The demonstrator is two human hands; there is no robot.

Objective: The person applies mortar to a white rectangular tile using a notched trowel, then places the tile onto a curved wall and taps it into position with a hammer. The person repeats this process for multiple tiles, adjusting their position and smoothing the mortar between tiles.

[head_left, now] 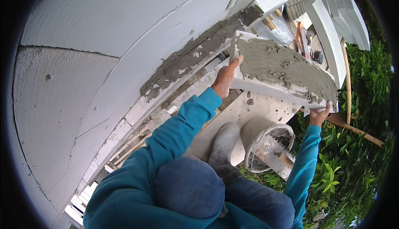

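Note:
Between my two hands is a long white lightweight concrete block, tilted, with wet grey mortar spread over its upper face. My left hand grips the block's near left end, thumb up against the mortared edge. At the far right end, my right hand holds the lower corner, its fingers partly hidden beneath. To the left of the block, a strip of grey mortar runs along the ledge of the white block wall. Below the block stands a white bucket containing mortar and a flat metal trowel.
My boot rests on a pale board beside the bucket. More white blocks lean at the upper right, near an orange-handled tool and a tape measure. A bamboo pole and leafy plants border the right side.

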